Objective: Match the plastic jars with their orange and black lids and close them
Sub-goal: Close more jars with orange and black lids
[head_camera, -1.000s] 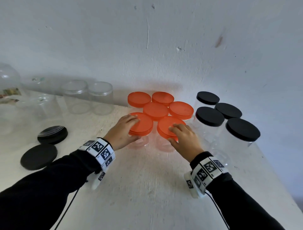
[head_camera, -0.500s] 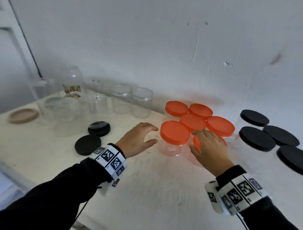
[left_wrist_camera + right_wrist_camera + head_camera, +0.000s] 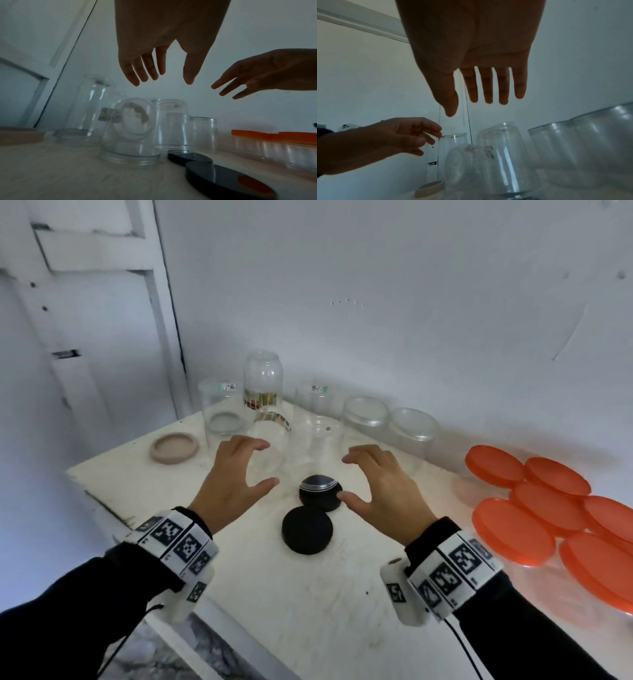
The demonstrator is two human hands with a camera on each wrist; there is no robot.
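Your left hand (image 3: 236, 474) and right hand (image 3: 380, 484) are hovering spread and empty; reaching carelessly, you risk toppling the inverted jars (image 3: 322, 446) near the bench's back edge.

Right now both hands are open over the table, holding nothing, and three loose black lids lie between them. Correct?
Nearly. The head view shows two loose black lids, not three: the nearer black lid and the farther black lid, edges overlapping. The rest holds: the left hand and right hand are open over the table, holding nothing.
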